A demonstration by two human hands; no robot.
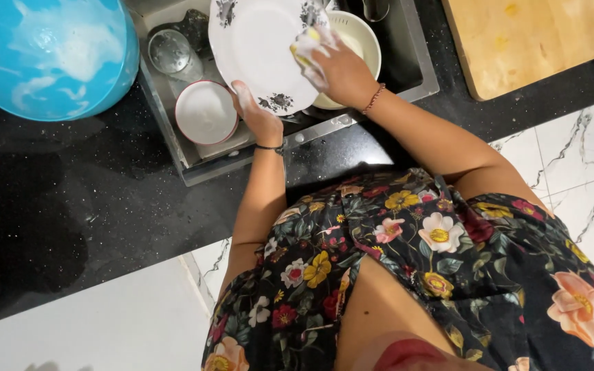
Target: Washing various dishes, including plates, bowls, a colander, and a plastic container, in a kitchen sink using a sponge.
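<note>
The round white ceramic plate with dark flower prints on its rim (256, 48) is held up on a tilt over the steel sink (417, 65), its face turned toward the person. The left hand (259, 117) grips the plate's lower edge; its fingers are closed over the rim, soapy, with the thumb on the near face and the other fingers hidden behind the plate. The right hand (338, 69) presses a yellow sponge covered in white foam (305, 47) against the plate's right side; the fingers are curled together around the sponge, and foam coats them.

Just behind the right hand's fingers, inside the sink, sits a cream round bowl (362, 34), partly hidden by the hand and the plate. Just to the left of the left hand's fingers lies a small white bowl with a red rim (205, 111), and beyond it, farther from the fingers, a clear glass tumbler (168, 51) lies in the basin.

Well away to the left of both hands, a large blue plastic tub streaked with suds (49, 55) stands on the black speckled stone counter (70, 206). Well to the right of the right hand, a pale wooden cutting board (531, 41) lies on the same counter.
</note>
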